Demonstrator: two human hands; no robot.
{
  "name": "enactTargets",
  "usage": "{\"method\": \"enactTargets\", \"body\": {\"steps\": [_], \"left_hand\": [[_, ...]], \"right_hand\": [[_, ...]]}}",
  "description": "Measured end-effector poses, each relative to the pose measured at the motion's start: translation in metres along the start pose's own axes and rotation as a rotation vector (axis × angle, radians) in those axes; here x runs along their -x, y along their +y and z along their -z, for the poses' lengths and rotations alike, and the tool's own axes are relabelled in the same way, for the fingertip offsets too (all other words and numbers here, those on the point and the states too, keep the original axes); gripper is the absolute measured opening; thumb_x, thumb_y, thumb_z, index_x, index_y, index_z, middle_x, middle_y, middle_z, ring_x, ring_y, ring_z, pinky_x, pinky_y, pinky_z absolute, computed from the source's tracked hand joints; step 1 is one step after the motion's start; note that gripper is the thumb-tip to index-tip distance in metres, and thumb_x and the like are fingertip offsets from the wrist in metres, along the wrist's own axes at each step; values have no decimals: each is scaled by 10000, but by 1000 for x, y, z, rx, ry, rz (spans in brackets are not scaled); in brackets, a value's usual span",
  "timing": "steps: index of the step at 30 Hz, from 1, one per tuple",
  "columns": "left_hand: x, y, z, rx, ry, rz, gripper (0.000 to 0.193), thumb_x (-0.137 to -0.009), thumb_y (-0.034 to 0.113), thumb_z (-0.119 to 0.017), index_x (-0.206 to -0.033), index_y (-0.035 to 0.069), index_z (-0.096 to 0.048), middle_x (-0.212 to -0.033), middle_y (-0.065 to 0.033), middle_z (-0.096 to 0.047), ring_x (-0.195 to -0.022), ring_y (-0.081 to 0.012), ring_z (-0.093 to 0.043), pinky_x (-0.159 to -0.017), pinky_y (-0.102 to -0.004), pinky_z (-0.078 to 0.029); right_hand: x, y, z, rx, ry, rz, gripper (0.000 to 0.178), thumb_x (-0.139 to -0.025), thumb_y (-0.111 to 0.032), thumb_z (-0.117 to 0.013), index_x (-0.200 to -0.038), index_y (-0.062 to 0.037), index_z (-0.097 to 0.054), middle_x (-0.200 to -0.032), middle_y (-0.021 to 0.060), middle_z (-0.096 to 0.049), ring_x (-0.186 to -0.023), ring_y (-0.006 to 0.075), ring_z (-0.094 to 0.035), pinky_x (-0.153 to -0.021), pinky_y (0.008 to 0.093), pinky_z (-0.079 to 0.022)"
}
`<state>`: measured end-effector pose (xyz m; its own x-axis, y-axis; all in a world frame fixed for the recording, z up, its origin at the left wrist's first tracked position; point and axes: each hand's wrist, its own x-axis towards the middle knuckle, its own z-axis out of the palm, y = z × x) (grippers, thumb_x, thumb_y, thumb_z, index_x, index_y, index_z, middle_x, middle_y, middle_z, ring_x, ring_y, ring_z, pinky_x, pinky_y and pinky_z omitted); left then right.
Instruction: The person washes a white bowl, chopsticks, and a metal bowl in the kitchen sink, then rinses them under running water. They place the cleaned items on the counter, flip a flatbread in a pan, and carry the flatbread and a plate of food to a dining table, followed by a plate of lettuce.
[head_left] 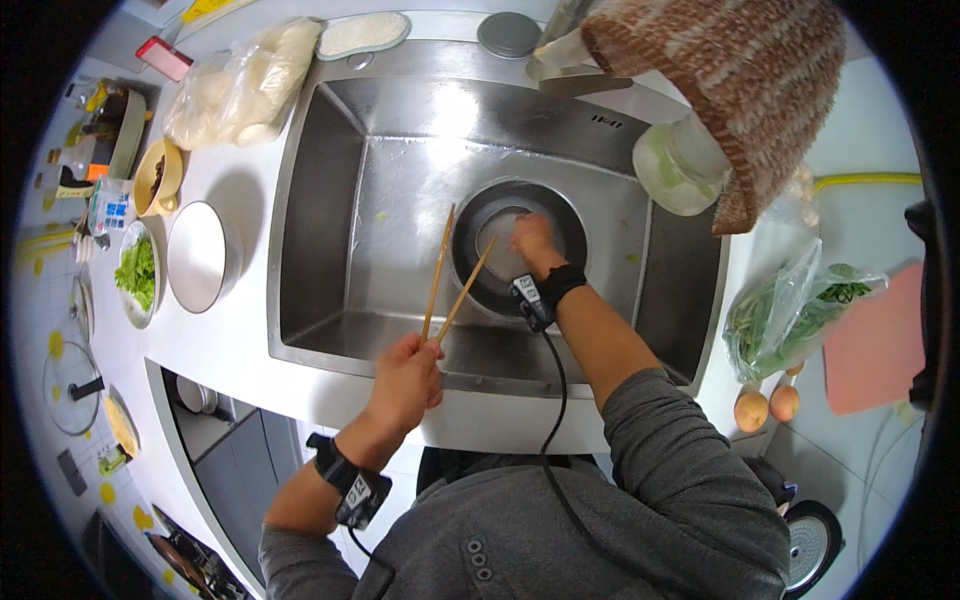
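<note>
Sink: the rectangular stainless-steel sink (400, 180) is set into the white tabletop (240, 330) and fills the middle of my view.
Pan: a round dark metal pan (478, 270) sits on the sink floor, right of centre.
Bag: a clear plastic bag of green leafy vegetables (790, 315) lies on the tabletop right of the sink.
Plate: a round white plate (200, 257) rests left of the sink.
Right hand: my right hand (533, 243) is down inside the pan, fingers curled; I cannot tell whether it grips anything.
Left hand: my left hand (408, 378) is closed around a pair of light wooden chopsticks (448, 283), tips angled over the pan rim.
</note>
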<state>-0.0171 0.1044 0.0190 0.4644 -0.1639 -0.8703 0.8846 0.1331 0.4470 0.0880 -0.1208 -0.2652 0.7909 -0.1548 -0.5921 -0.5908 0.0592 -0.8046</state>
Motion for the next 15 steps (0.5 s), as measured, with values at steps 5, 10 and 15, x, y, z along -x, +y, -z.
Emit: {"method": "enactTargets", "body": {"steps": [5,10,15], "left_hand": [[-33,-4,-12,57,-19,33,163,-877,160,-424,-780,30,-442,-481,23,-329,-396,-79,-320,-364,-216,-256],[-47,-7,-28,149,-85,136,214,-894,207,-396,-756,49,-431,-477,42,-280,-383,-71,-241,-352,-215,-211],[-44,-7,-42,247,-179,220,266,-903,281,-363,-727,86,-408,-460,54,-238,-365,-68,-200,-335,-215,-164]], "right_hand": [[31,-2,-14,-378,-116,-440,241,-847,-227,-412,-761,-29,-520,-628,95,-529,-582,220,-537,-523,347,-446],[109,-65,-23,-1004,-134,-534,292,-864,-316,-409,-745,-59,-477,-660,74,-483,-594,210,-499,-631,366,-460],[150,-109,-44,-842,-12,-470,318,-861,-363,-423,-776,-59,-462,-685,79,-481,-650,224,-509,-682,415,-460]]}}
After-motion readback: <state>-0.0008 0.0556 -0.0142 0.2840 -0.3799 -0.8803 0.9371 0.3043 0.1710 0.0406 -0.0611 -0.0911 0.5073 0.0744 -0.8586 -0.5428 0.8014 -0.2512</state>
